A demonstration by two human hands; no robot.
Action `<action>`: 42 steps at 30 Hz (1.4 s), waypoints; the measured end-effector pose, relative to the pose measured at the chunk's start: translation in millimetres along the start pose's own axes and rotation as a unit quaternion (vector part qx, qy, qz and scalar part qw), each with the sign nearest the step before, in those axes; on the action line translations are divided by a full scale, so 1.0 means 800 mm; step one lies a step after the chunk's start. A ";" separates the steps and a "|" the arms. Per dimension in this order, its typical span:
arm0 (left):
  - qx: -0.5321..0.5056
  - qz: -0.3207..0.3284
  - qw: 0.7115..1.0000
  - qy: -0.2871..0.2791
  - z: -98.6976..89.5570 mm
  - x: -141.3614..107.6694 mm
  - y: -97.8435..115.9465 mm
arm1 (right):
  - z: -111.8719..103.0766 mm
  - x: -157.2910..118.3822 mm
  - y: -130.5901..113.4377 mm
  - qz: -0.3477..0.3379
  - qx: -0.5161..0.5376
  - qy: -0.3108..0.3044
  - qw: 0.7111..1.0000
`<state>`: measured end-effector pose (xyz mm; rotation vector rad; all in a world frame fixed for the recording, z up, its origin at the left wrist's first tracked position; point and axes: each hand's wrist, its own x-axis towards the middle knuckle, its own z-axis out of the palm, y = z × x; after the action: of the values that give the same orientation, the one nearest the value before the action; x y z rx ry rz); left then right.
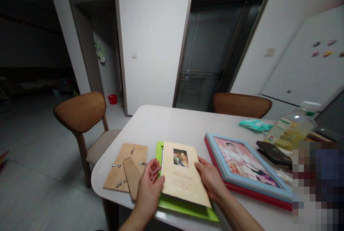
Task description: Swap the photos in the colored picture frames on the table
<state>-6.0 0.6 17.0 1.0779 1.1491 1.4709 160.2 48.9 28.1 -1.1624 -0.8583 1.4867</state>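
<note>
A cream card [178, 184] with a small photo of two people and faint print is tilted above a bright green picture frame [188, 212]. My right hand [211, 177] grips its right edge, thumb on top and fingers beneath. At its left edge is my left hand [150, 181], palm turned inward, fingers loosely bent and apart, the thumb close to or touching the card. Left of that hand lies a brown frame backing board [120, 168] with metal clips and a stand flap [131, 173]. The card hides most of the green frame.
Stacked light-blue [215, 148] and red picture frames [242, 192] lie on the right of the white table [172, 120]. Beyond them are a black object [272, 153], a teal packet [254, 125] and a plastic bottle [292, 125]. Wooden chairs [80, 111] stand at the table's left and far side.
</note>
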 end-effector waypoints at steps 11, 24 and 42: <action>0.419 0.196 0.874 -0.147 -0.008 -0.016 -0.025 | -0.011 0.036 0.018 -0.124 -0.305 0.056 0.943; 0.490 0.177 0.830 -0.198 -0.001 -0.019 -0.004 | -0.021 0.030 0.006 -0.176 -0.600 0.075 0.777; 0.487 0.175 0.837 -0.178 -0.063 -0.022 0.013 | 0.026 -0.004 0.013 -0.248 -0.624 0.019 0.741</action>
<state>-54.0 -25.2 17.2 2.2522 1.4994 0.7951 137.0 44.5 24.7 -1.6420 -2.0818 0.2718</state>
